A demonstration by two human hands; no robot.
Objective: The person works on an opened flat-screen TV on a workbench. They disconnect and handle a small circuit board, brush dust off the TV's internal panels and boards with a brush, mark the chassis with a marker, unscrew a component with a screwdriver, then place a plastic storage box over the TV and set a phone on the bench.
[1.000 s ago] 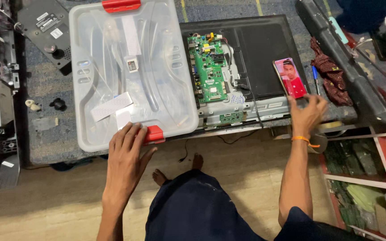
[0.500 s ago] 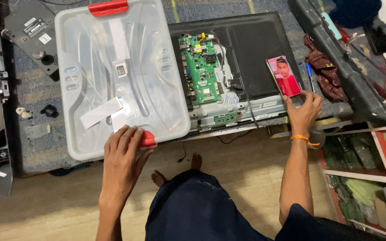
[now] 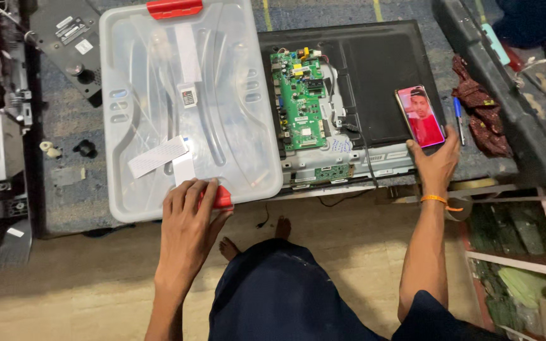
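A low worktop covered in grey-blue carpet [image 3: 71, 126] sits above a pale, scuffed floor [image 3: 83, 297]. Shelves [image 3: 519, 265] stacked with green boards stand at right. Dark panels [image 3: 1, 126] line the left edge under soft indoor light.

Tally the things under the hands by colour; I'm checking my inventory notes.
Red: 2, the latches of the clear lid.
Green: 2, the circuit boards.
Black: 1, the back panel.
Red-screened: 1, the phone.
Total: 6.
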